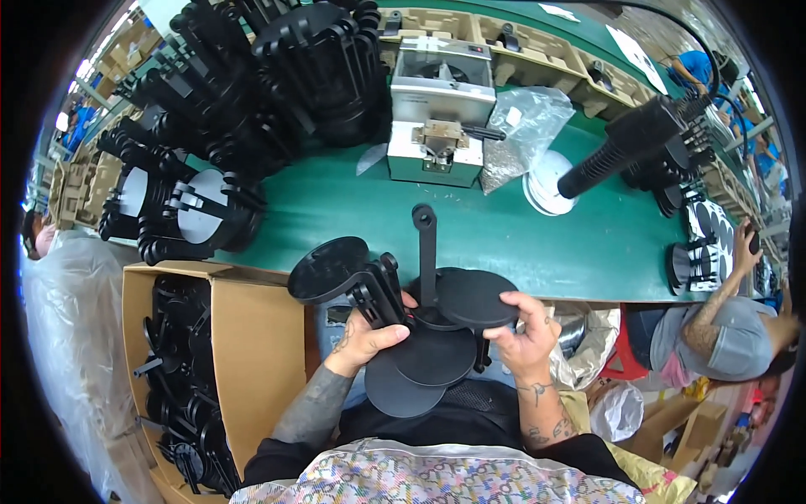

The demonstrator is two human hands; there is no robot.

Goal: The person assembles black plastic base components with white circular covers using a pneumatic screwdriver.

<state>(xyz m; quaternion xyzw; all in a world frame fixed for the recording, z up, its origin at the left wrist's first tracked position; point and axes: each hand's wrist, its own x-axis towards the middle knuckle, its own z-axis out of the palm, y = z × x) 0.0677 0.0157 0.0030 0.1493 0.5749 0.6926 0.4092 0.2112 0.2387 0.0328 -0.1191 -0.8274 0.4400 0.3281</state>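
Observation:
Above my lap, at the near edge of the green bench, are several black hinged stand pieces with flat round bases. My left hand (369, 340) is closed around black hinged arms (379, 290), with a round black plate (330, 267) beyond them at the left. My right hand (529, 332) pinches the rim of a black round base (478, 297) between thumb and fingers. A straight black arm (426, 252) with a ring end stands up beside that base. Below lie more dark discs (407, 393), overlapping on my lap. Hand-held parts partly hide one another.
A screw feeder (441, 118) stands mid-bench beside a clear bag of screws (508, 151). A black power screwdriver (625, 147) hangs over a white round stack (550, 189). Black stands (315, 71) pile up far left; a cardboard box (260, 344) holds more. A person (722, 336) works at right.

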